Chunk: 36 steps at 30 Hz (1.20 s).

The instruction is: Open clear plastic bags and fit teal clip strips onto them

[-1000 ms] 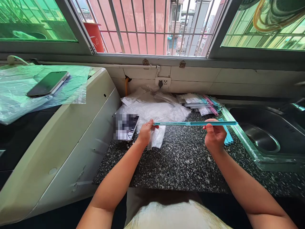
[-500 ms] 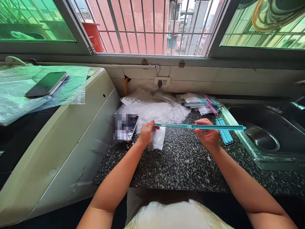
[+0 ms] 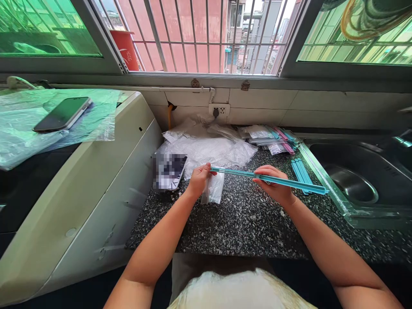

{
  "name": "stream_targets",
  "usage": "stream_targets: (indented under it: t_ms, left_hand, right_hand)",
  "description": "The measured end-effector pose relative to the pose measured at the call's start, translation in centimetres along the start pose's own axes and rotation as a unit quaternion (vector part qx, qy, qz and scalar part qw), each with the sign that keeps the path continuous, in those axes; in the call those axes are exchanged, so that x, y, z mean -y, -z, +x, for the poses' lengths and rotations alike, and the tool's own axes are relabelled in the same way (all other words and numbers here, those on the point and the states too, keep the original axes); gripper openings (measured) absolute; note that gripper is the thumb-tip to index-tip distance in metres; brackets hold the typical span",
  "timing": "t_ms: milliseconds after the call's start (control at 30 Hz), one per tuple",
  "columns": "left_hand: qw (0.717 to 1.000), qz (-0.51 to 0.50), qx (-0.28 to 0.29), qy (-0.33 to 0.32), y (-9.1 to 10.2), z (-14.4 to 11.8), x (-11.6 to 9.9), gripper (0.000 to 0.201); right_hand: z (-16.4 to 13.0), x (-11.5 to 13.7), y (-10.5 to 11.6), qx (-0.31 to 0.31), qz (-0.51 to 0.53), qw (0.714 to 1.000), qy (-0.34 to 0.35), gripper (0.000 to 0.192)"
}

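Note:
A long teal plastic strip point(image 3: 289, 182) is held above the speckled black counter point(image 3: 244, 223). My left hand point(image 3: 198, 180) pinches its left end together with a small clear plastic bag point(image 3: 213, 192) that hangs down. My right hand point(image 3: 273, 186) grips the strip near its middle, and the right end slopes down toward the sink. Loose teal strips point(image 3: 300, 170) lie on the counter just behind my right hand.
A pile of clear bags point(image 3: 209, 148) and packed pink and teal strips point(image 3: 277, 139) lie by the wall. A phone point(image 3: 169, 171) rests left of my hand, another phone point(image 3: 62, 113) on the white appliance point(image 3: 106, 171). A steel sink point(image 3: 354, 180) is at right.
My right hand has slid leftward along the strip from near its right end to its middle. The strip, level before, now tilts down to the right.

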<state>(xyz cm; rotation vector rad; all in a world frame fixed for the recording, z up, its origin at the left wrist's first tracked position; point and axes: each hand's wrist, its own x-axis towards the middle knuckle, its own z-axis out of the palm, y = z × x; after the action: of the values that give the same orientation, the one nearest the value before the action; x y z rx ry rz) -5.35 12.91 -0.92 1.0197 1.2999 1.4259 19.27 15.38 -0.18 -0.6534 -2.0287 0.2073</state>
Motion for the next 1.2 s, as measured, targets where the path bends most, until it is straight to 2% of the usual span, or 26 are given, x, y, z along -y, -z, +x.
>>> stream_targets:
  t_ms: [200, 333, 467, 567, 700, 933, 1200]
  left_hand:
    - [1.000, 0.000, 0.008, -0.002, 0.2, 0.0, 0.6, 0.043]
    - [0.999, 0.013, 0.027, -0.015, 0.5, 0.0, 0.6, 0.044]
    - [0.995, 0.040, 0.075, -0.059, 0.6, -0.2, 0.2, 0.028]
    - [0.990, 0.063, 0.109, -0.063, 0.4, -0.5, 0.0, 0.017]
    - [0.983, 0.099, 0.141, -0.067, 0.0, -1.1, -0.1, 0.013]
    - [0.972, 0.082, 0.197, -0.103, -0.6, -2.2, -0.4, 0.013]
    - [0.968, 0.069, 0.215, -0.110, -0.5, -2.4, -0.5, 0.013]
  right_hand:
    - [0.0, 0.2, 0.0, -0.004, -0.022, 0.999, 0.036, 0.010]
    - [-0.1, 0.4, 0.2, -0.031, -0.053, 0.998, 0.019, 0.009]
    - [-0.2, 0.0, 0.2, -0.092, -0.057, 0.994, -0.017, 0.006]
    - [-0.2, -0.4, 0.1, -0.114, -0.074, 0.990, -0.045, 0.006]
    - [-0.3, -0.7, -0.2, -0.099, -0.083, 0.989, -0.067, 0.007]
    - [-1.0, -1.0, -1.7, -0.079, -0.077, 0.991, -0.080, 0.011]
    - [-1.4, -0.4, -3.0, -0.031, -0.036, 0.997, -0.061, 0.006]
